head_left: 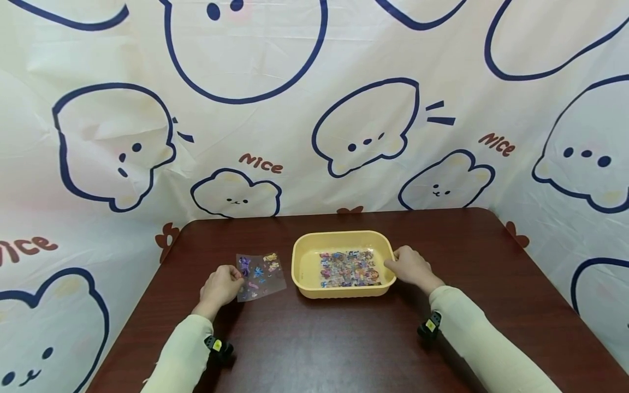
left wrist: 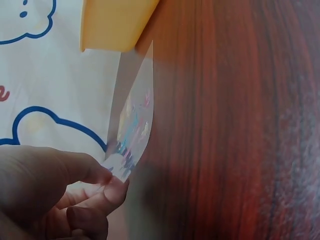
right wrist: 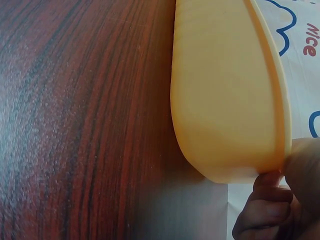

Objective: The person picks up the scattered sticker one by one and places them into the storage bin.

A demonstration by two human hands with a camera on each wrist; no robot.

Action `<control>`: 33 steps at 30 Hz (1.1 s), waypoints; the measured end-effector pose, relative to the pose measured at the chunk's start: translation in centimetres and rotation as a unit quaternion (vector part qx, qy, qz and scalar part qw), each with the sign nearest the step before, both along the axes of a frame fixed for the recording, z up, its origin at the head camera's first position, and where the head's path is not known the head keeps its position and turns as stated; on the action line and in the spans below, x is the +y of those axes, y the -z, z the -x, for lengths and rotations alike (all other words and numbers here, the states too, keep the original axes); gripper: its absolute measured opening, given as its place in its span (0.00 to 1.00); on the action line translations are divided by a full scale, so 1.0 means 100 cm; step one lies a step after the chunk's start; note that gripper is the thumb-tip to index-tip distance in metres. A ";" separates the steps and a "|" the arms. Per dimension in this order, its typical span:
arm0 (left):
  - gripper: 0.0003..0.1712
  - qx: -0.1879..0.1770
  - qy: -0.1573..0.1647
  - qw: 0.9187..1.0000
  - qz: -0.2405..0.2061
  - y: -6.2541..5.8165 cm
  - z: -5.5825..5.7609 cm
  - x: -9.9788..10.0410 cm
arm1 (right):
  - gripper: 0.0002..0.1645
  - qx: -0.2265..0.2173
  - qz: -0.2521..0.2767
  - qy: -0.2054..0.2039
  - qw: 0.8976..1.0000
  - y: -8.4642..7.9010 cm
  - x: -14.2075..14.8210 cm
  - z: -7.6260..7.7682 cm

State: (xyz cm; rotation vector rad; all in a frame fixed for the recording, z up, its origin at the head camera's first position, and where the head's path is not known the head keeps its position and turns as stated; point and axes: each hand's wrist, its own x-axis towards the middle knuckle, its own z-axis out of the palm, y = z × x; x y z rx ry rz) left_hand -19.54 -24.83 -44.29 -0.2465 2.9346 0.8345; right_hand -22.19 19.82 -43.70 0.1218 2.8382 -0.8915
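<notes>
In the head view my left hand (head_left: 222, 285) pinches the left edge of a clear sticker sheet (head_left: 262, 275) with small colourful figures on it. The left wrist view shows the sheet (left wrist: 135, 122) standing off the table, its lower end between thumb and fingertips. To its right is a yellow plastic basin (head_left: 307, 267), with a patch of colourful stickers (head_left: 350, 268) lying on its bottom. My right hand (head_left: 411, 267) grips the basin's right rim. In the right wrist view thumb and curled fingers hold the corner of the basin (right wrist: 227, 95).
A dark brown wooden table (head_left: 319, 344) lies beneath everything. Behind it and along its sides hangs a pale cloth (head_left: 295, 125) printed with blue-outlined cartoon animals. Each wrist wears a small black camera strap.
</notes>
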 end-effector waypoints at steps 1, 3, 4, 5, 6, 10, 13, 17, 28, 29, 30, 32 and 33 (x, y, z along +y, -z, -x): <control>0.07 0.000 0.001 1.000 0.000 -0.001 -0.001 0.000 | 0.15 0.000 0.001 0.000 1.000 0.000 0.000 0.000; 0.07 0.000 0.002 1.000 -0.001 -0.002 -0.002 0.001 | 0.15 0.000 0.002 0.000 1.000 0.000 0.000 0.000; 0.07 -0.001 0.003 1.000 -0.001 -0.002 -0.002 0.001 | 0.15 0.000 0.002 0.000 1.000 0.000 0.000 0.000; 0.07 -0.002 0.004 1.000 -0.002 -0.002 -0.002 0.001 | 0.15 0.001 0.001 0.000 1.000 0.000 -0.001 -0.001; 0.07 -0.001 0.005 1.000 -0.002 -0.003 -0.002 0.001 | 0.15 0.002 0.001 0.000 1.000 0.000 -0.001 -0.001; 0.07 0.001 0.008 1.000 -0.004 -0.004 -0.002 0.001 | 0.15 0.002 0.000 0.002 1.000 0.000 0.000 -0.001; 0.07 0.002 0.009 1.000 -0.007 -0.006 -0.003 0.001 | 0.15 0.000 0.001 0.003 1.000 0.000 0.000 -0.001; 0.07 0.002 0.008 1.000 -0.009 -0.010 -0.005 0.001 | 0.16 -0.001 0.001 0.002 1.000 0.001 0.000 -0.001; 0.06 0.008 0.003 1.000 -0.020 -0.019 -0.008 0.001 | 0.15 -0.001 0.001 0.001 1.000 0.000 0.000 0.000; 0.06 0.009 0.001 1.000 -0.020 -0.019 -0.009 0.001 | 0.15 -0.002 0.001 0.001 1.000 0.000 0.000 0.000; 0.07 0.010 0.001 1.000 -0.021 -0.020 -0.009 0.001 | 0.15 -0.001 0.001 0.000 1.000 0.000 0.000 0.000; 0.07 0.011 0.001 1.000 -0.023 -0.020 -0.011 0.000 | 0.15 -0.001 0.001 -0.001 1.000 0.000 0.000 0.000; 0.07 0.012 0.000 1.000 -0.024 -0.020 -0.011 0.000 | 0.16 -0.002 0.001 -0.001 1.000 0.000 0.000 0.000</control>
